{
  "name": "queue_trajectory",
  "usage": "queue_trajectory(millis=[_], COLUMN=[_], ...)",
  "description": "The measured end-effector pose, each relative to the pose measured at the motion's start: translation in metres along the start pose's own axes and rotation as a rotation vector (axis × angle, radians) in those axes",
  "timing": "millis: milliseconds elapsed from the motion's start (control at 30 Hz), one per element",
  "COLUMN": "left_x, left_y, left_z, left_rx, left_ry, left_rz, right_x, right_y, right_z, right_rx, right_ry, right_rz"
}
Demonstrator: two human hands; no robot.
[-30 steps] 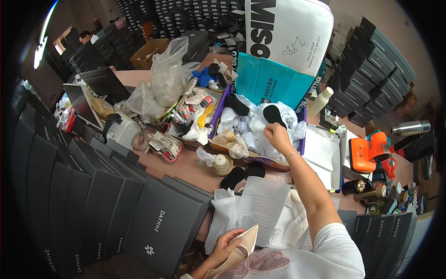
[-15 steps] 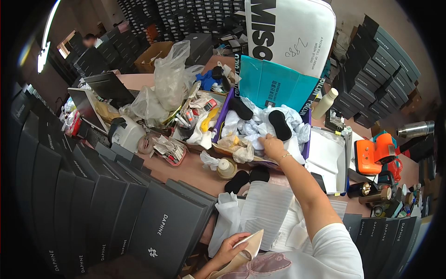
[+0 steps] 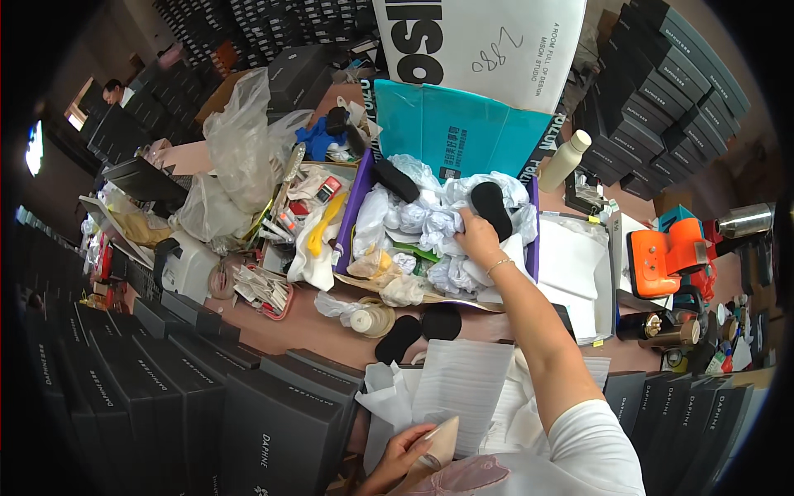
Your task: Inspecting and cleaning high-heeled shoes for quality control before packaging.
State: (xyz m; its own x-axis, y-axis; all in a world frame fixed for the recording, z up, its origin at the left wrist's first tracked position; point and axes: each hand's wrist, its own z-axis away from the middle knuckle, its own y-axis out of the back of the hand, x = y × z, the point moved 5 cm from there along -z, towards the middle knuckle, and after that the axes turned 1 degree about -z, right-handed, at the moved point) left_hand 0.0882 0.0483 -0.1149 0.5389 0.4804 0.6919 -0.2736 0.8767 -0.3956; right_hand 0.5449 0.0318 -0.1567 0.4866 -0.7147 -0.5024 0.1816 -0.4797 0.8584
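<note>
Low in the view, my left hand [image 3: 400, 456] is closed round a cream pointed-toe shoe [image 3: 443, 438], its toe tilted up. My right arm stretches forward over the table. At its end, my right hand [image 3: 480, 240] reaches into a purple-edged box [image 3: 533, 248] heaped with crumpled white paper. The fingers are bent together on a wad of the crumpled paper [image 3: 442, 225], their tips partly hidden. Beside this hand a black insole-shaped pad [image 3: 491, 210] lies on the heap, and another black pad [image 3: 399, 180] rests at the box's left side.
White sheets [image 3: 463, 376] lie before me, near two black pads [image 3: 399, 339] and a jar [image 3: 369, 321]. Dark shoeboxes [image 3: 281, 413] crowd the left; others stand right. A cluttered tray [image 3: 318, 223], a white tray [image 3: 571, 273] and an orange device [image 3: 662, 256] flank the purple-edged box.
My right hand has pushed deeper into the crumpled paper, and the heap has shifted, exposing something green. The left hand keeps hold of the shoe. The whole view has swung slightly.
</note>
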Motion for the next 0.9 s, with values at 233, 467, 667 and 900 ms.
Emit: queue_trajectory(millis=[233,467,667,900], left_x=[0.003,0.002,0.006,0.008], left_y=[0.001,0.003,-0.002,-0.003], left_z=[-0.007,-0.009,-0.005,-0.003], left_rx=[0.0,-0.017,-0.028,-0.038], left_ry=[-0.001,-0.017,-0.014,-0.038], left_rz=[-0.035,-0.035,-0.006,-0.035], right_x=[-0.022,-0.077,-0.048,-0.019], right_y=[0.021,0.075,0.056,0.029], right_z=[0.013,0.055,0.091,0.091], right_rx=[-0.1,-0.285,-0.374,-0.408], right_ry=[0.146,0.35,0.503,0.419], right_rz=[-0.026,-0.169,0.357,0.44])
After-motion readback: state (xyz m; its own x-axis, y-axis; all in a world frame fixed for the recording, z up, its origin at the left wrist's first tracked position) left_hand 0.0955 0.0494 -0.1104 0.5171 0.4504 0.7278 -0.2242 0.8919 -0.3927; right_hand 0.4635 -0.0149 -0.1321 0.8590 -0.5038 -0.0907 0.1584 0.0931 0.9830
